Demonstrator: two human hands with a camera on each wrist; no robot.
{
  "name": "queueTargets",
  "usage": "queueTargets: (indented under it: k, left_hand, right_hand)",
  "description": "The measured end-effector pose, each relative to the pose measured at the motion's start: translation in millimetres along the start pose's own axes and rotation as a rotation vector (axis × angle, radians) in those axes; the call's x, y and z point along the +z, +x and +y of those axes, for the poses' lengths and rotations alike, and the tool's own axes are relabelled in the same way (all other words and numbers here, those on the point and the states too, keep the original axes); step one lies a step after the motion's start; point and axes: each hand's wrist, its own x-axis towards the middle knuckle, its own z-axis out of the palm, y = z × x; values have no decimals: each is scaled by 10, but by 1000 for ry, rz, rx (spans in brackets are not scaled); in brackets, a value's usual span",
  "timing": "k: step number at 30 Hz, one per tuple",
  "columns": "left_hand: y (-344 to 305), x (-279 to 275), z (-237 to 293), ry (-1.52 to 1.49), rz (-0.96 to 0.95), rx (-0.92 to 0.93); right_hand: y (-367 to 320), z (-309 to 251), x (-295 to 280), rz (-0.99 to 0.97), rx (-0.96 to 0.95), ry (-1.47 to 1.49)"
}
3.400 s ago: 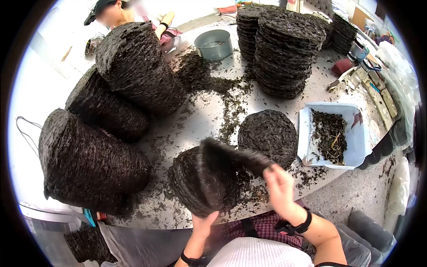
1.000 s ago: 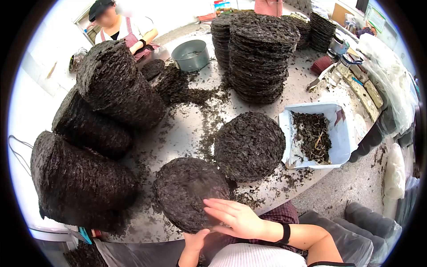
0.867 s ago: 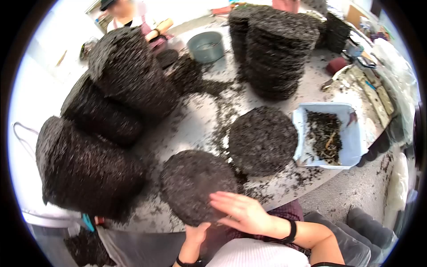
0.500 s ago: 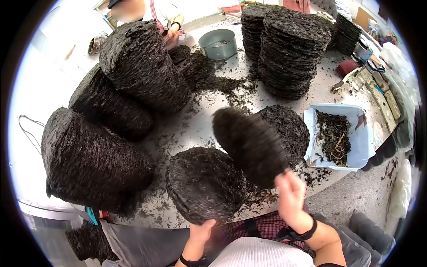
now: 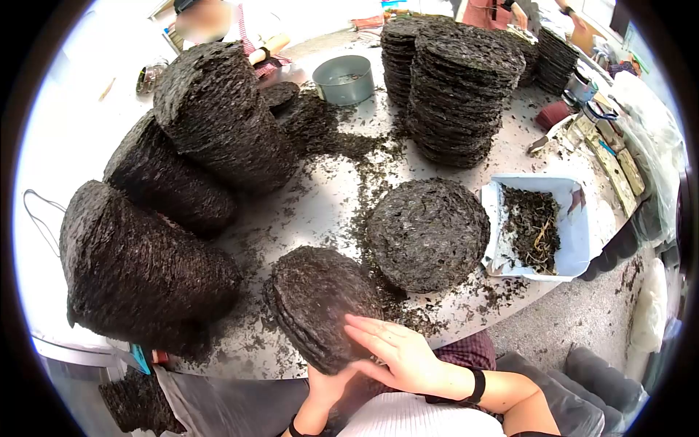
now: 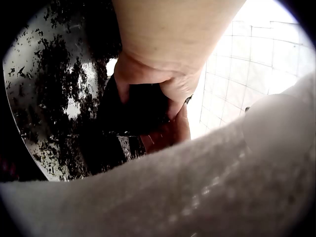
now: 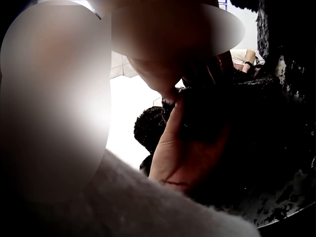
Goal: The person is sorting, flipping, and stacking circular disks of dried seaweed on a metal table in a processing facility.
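Observation:
In the head view a small stack of dark round dried seaweed sheets (image 5: 317, 291) tilts over the near edge of the table. My left hand (image 5: 328, 386) grips its near rim from below, partly hidden by the stack and the other hand. Across the top sheet lie the straight fingers of my right hand (image 5: 400, 360), its thumb by the near rim. Just beyond, to the right, a round seaweed pile (image 5: 428, 234) lies flat on the table. Both wrist views are dark and partly blocked by clothing; the left one shows fingers around the dark stack (image 6: 143, 103).
Three big seaweed rolls (image 5: 149, 266) lie along the left. Tall stacks (image 5: 462, 95) stand at the back, near a grey round tub (image 5: 344, 80). A pale blue bin (image 5: 575, 240) with scraps sits right. Seaweed crumbs litter the table (image 5: 291, 218). Another person (image 5: 244, 29) is across it.
Half a second ago my right hand held a seaweed sheet up near the middle pile. That hand is back on the tilted stack without it. The left hand keeps its grip.

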Motion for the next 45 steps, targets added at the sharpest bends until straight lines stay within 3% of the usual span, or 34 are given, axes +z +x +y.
queueTargets:
  k: [3,5,6,7,9,11,13,14,15,18,19,23,27,29,30,32,35,37,39,41,43,45]
  left_hand:
    - [5,-91,14,108,-31,42]
    - [-18,-64,32,20,47,-13]
    - [-23,-42,47,-12,92,3]
    - [-35,-26,65,-44,138,18]
    - [-75,-54,105,-76,129,64]
    - [-112,-118,51,-115,113,86]
    - [-139,-166,-15,-147,89,82]
    - [-149,-162,-16,-195,75,55]
    - [-144,-151,-10,-243,61,31]
    - [-95,-92,-16,-318,66,-37]
    - [-114,-101,-40,-318,76,-61]
    - [-100,-100,-109,-329,182,-10]
    - [-49,-103,-74,-247,315,-39]
    - [13,-125,-128,-137,264,-97]
    - [52,-124,-176,-83,242,-123]
    - [135,-51,-302,-153,180,-48]
    - [213,-1,-354,-76,103,-33]
    - [286,80,-323,-17,67,18]
    - [370,134,-275,110,-25,121]
    - [394,269,-136,19,-24,125]
    - [399,245,-188,16,-29,66]
    - [404,216,-205,20,11,55]
  right_hand:
    - [21,-6,19,23,-20,14]
    - [32,-14,21,52,-51,9]
    - [39,-37,-39,59,85,124]
    - [32,17,-111,163,87,144]
    - [-140,90,-285,318,471,248]
    - [-228,305,-395,673,513,506]
    - [-243,503,-599,847,607,732]
    - [-227,566,-658,851,560,735]
    - [-305,723,-673,829,515,467]
    - [-400,812,-571,841,421,312]
    - [-386,749,-527,851,398,125]
    - [-293,531,-481,709,164,-83]
    - [-389,408,-158,323,109,167]
    - [-462,379,-17,299,187,227]
    - [-443,418,-35,395,30,66]
    - [-411,503,-201,625,-45,-139]
    - [-223,882,-701,855,155,-170]
    - [-158,1308,-967,815,515,-170]
    - [-216,1679,-1031,690,697,219]
    - [-161,1543,-962,575,730,157]
    - [-134,1508,-870,618,642,134]
    - [-139,1419,-797,746,490,-88]
